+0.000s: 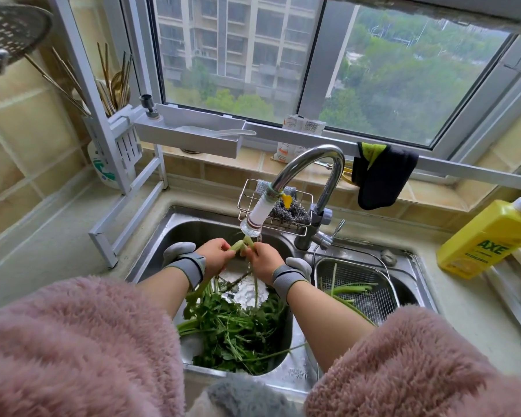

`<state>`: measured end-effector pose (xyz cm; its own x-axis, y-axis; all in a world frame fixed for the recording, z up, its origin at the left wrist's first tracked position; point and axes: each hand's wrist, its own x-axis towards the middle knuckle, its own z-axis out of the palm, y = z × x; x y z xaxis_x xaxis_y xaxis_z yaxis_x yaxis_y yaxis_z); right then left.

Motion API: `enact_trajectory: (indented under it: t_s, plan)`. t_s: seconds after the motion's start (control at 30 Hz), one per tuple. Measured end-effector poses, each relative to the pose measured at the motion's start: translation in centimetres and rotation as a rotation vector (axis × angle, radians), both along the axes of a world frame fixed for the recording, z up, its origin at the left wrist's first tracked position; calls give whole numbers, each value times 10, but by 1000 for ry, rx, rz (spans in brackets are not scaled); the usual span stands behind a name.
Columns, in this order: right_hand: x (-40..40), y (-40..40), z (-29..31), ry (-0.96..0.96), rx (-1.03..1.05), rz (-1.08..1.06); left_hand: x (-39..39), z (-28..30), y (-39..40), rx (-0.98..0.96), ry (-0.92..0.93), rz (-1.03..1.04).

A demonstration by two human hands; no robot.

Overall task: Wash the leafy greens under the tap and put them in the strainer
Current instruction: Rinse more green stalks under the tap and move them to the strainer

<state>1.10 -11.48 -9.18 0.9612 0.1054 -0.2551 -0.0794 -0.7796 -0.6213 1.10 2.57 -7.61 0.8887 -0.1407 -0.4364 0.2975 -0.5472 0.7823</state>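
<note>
1. Beneath a wide kitchen window, a steel sink (160, 233) is set into a pale counter, with the tap (310, 167) arching over its far edge.
2. Progress looks early: only a few washed stems lie in the strainer (382, 275) on the right, while a large heap of leafy greens (235, 326) waits in the near part of the basin.
3. Both hands are closed on one stalk (242, 244) right under the tap's nozzle: the left hand (215, 254) pinches one side, the right hand (263, 260) the other.
4. That stalk's leafy end hangs down between the wrists toward the heap.
</note>
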Motion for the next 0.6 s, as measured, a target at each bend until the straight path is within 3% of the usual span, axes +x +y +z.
enact_trajectory:
  t_s: [0.37,0.6]
  plan:
    - [6,-10,-1,30,54,6,5,0,-7,-116,123,51]
    - [7,-28,3,137,331,-256,12,8,10,-172,163,175]
